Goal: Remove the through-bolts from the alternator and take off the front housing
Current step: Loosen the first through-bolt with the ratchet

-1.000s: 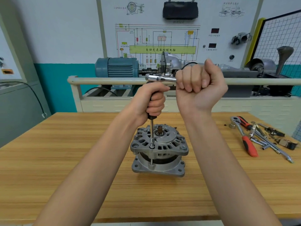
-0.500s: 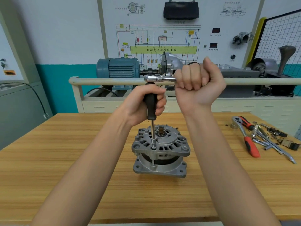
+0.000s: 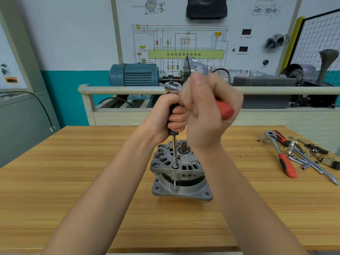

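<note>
A grey alternator (image 3: 179, 173) stands upright on the wooden table (image 3: 73, 181), its front housing (image 3: 165, 161) on top. A long extension bar (image 3: 174, 151) with a socket sits on a through-bolt at the housing's front rim. My left hand (image 3: 170, 115) grips the black handle of the extension, just above the alternator. My right hand (image 3: 207, 111), blurred by motion, grips the red handle of the ratchet (image 3: 225, 110) whose chrome head (image 3: 172, 87) sits on top of the extension.
At the table's right lie a second red-handled ratchet (image 3: 285, 161), extension bars and small loose parts (image 3: 312, 162). Behind the table runs a cream rail (image 3: 119, 90), with a blue motor (image 3: 134, 74) and a wiring-diagram board (image 3: 184, 43) beyond.
My right hand has swung the ratchet handle toward me and to the right, so the red grip now shows. My left hand has closed tighter round the black handle.
</note>
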`<action>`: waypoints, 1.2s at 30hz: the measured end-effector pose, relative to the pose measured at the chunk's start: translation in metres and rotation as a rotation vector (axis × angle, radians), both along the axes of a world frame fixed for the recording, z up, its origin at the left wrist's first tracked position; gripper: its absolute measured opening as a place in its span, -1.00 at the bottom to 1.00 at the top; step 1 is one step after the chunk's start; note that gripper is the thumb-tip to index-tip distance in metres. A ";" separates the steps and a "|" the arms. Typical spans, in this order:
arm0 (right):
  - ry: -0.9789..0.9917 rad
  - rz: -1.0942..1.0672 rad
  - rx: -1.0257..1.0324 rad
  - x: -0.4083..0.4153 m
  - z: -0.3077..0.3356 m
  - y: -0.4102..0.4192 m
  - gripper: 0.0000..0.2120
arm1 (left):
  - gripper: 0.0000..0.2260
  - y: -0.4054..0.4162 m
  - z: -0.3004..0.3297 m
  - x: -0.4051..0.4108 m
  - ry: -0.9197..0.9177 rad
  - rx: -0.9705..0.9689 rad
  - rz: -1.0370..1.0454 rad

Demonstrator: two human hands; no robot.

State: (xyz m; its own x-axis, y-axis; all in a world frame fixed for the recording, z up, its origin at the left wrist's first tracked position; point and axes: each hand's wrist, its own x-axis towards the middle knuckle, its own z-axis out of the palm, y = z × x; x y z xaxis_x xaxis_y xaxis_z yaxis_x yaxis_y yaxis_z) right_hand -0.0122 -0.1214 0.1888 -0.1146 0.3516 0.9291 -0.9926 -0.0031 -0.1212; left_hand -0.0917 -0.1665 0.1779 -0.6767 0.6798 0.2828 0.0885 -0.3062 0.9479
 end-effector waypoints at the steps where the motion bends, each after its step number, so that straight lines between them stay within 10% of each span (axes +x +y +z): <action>1: 0.014 -0.056 0.021 0.001 -0.001 -0.005 -0.76 | -0.77 0.001 0.001 0.003 0.026 0.023 0.034; 16: -0.261 1.013 -0.515 -0.013 0.016 0.064 -0.55 | -0.66 -0.008 0.001 0.003 0.077 -0.063 -0.255; 23: -0.158 0.563 -0.278 0.002 0.005 0.049 -0.49 | -0.49 0.008 -0.002 0.009 0.073 -0.064 0.044; 29: -0.017 -0.093 0.003 0.007 -0.004 0.005 -0.68 | -0.79 0.010 0.000 0.018 0.133 -0.034 0.207; 36: -0.140 0.509 -0.217 0.008 0.009 0.044 -0.49 | -0.72 -0.002 -0.002 0.015 0.143 -0.026 0.049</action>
State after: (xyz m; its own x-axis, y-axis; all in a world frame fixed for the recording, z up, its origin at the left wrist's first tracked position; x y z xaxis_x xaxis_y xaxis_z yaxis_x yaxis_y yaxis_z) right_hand -0.0041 -0.0770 0.1977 -0.4367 0.4011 0.8052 -0.8339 -0.5163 -0.1951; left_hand -0.0769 -0.1689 0.1758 -0.6628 0.6555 0.3618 0.2377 -0.2741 0.9319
